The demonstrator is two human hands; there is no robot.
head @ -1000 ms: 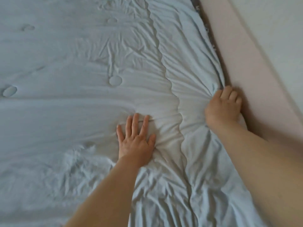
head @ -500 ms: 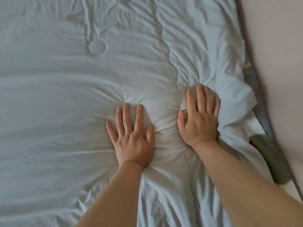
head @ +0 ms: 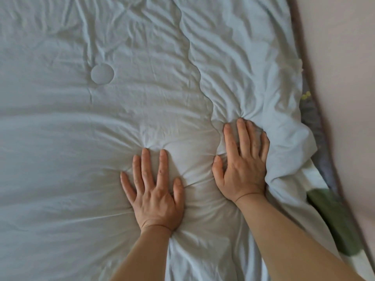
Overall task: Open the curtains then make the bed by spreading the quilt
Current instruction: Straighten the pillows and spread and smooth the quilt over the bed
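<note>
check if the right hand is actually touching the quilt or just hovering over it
Touching. The head view shows the right hand pressed flat into the quilt, and the fabric dents and creases around it.

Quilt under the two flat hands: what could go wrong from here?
The quilt is bunched at its edge beside the right hand; pressing may crease that fold in. The left hand pins the middle, so a pull could add wrinkles. The green object by the wall may get covered.
</note>
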